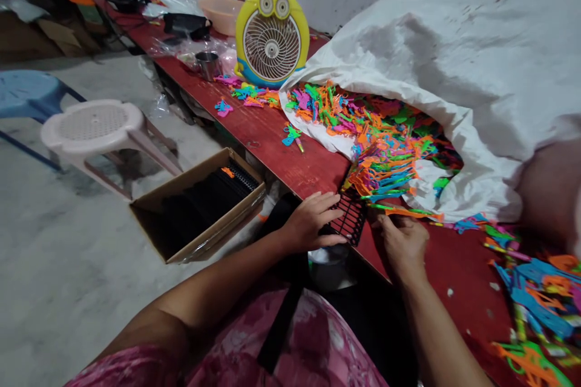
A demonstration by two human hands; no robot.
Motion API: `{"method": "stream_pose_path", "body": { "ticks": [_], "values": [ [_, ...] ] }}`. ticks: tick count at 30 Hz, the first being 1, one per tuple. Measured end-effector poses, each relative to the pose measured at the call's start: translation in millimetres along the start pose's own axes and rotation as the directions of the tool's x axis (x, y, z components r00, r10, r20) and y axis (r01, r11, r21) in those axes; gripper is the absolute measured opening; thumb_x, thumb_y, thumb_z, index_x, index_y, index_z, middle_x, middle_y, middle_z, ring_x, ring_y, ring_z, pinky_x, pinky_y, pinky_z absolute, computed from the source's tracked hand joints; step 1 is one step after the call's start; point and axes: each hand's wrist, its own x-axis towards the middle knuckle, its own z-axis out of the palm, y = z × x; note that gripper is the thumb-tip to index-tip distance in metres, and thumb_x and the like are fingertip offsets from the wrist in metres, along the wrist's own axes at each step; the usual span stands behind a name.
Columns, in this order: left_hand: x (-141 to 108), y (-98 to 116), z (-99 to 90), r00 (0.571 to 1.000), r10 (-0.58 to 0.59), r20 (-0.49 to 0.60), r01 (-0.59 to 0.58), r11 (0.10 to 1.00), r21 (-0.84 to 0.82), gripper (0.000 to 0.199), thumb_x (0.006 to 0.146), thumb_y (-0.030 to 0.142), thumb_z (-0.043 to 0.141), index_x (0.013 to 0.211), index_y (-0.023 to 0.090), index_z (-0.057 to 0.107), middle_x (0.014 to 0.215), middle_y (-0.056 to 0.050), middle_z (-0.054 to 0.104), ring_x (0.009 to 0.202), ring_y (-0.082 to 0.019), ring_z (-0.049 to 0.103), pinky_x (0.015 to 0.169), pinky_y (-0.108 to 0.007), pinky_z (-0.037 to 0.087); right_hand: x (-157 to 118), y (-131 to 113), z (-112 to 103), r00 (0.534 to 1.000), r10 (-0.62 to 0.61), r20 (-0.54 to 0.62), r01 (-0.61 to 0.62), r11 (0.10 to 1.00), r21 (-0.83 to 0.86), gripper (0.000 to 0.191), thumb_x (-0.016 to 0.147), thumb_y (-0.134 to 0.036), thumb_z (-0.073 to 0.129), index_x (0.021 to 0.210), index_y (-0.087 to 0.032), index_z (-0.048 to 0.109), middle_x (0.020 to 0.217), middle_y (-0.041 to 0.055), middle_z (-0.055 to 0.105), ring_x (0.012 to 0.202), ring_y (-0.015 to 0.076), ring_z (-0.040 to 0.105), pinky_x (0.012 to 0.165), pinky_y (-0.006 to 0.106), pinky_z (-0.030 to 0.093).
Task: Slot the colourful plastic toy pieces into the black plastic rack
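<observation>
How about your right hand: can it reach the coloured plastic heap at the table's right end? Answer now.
Probably yes: your right hand sits at the red table, with only tabletop and white scraps before the plastic heap, though its fingers hold an orange-green plastic strip.

Plastic pieces [533,308] blur off the right edge.
</observation>
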Motion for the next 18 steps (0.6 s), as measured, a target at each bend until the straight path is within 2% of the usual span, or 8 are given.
{"method": "stream_pose_path", "body": {
  "ticks": [5, 8, 10, 15, 16, 18],
  "values": [
    [0.1, 0.2, -0.4, 1.000, -0.001, 0.009, 0.001, 1.000, -0.003, 0.058, 0.083, 0.059, 0.067, 0.124, 0.017, 0.063, 0.145, -0.016, 0.054, 0.138, -0.029, 0.048, 0.117, -0.050, 0.037, 0.4, -4.2, -0.9, 0.989, -0.148, 0.031, 0.151, 0.975, -0.161, 0.037, 0.077, -0.043, 0.063, 0.050, -0.019, 0.060, 0.048, 0.0030, 0.056, 0.048, 0.0157, 0.049, 0.052, 0.030, 0.039],
    [-0.2, -1.4, 1.1, 1.000, 0.011, 0.000, -0.011, 1.000, 0.002, 0.058, 0.085, 0.059, 0.065, 0.123, 0.016, 0.064, 0.144, -0.016, 0.055, 0.138, -0.029, 0.048, 0.117, -0.049, 0.036, 1.8, -4.8, -3.3, 0.962, -0.268, 0.046, 0.269, 0.921, -0.280, 0.043, 0.080, -0.044, 0.058, 0.044, -0.023, 0.049, 0.042, -0.0003, 0.044, 0.045, 0.0136, 0.040, 0.052, 0.030, 0.032],
    [-1.0, -2.6, 2.2, 1.000, 0.018, -0.009, -0.018, 1.000, 0.004, 0.058, 0.085, 0.059, 0.065, 0.122, 0.015, 0.064, 0.144, -0.016, 0.054, 0.138, -0.030, 0.049, 0.117, -0.049, 0.036, 3.1, -6.8, -5.0, 0.947, -0.313, 0.071, 0.316, 0.870, -0.377, 0.043, 0.081, -0.046, 0.055, 0.045, -0.024, 0.044, 0.044, -0.0009, 0.041, 0.045, 0.0132, 0.036, 0.053, 0.030, 0.029],
    [-1.2, 3.3, -1.4, 1.000, -0.011, -0.014, 0.011, 0.999, -0.037, 0.057, 0.083, 0.058, 0.068, 0.123, 0.018, 0.064, 0.143, -0.016, 0.056, 0.135, -0.030, 0.050, 0.115, -0.050, 0.037, 1.3, -17.5, -0.9, 0.946, -0.273, 0.176, 0.325, 0.786, -0.527, 0.032, 0.087, -0.044, 0.049, 0.071, -0.019, 0.060, 0.065, 0.0068, 0.060, 0.058, 0.0179, 0.049, 0.059, 0.030, 0.033],
    [1.1, 7.1, -3.6, 0.999, -0.028, -0.042, 0.026, 0.998, -0.049, 0.055, 0.082, 0.057, 0.068, 0.122, 0.018, 0.064, 0.139, -0.015, 0.058, 0.132, -0.029, 0.053, 0.113, -0.049, 0.039, -0.4, -18.9, 1.7, 0.951, -0.261, 0.166, 0.309, 0.779, -0.545, 0.033, 0.089, -0.043, 0.047, 0.075, -0.018, 0.062, 0.069, 0.0085, 0.062, 0.060, 0.0188, 0.051, 0.059, 0.030, 0.034],
    [10.2, 17.0, -9.0, 0.985, -0.060, -0.164, 0.053, 0.998, -0.042, 0.048, 0.083, 0.053, 0.068, 0.117, 0.019, 0.065, 0.128, -0.013, 0.064, 0.123, -0.026, 0.058, 0.107, -0.046, 0.045, -4.1, -19.4, 7.3, 0.965, -0.237, 0.116, 0.259, 0.767, -0.588, 0.034, 0.090, -0.044, 0.046, 0.078, -0.017, 0.062, 0.070, 0.0101, 0.063, 0.061, 0.0194, 0.052, 0.059, 0.030, 0.033]
  ]
}}
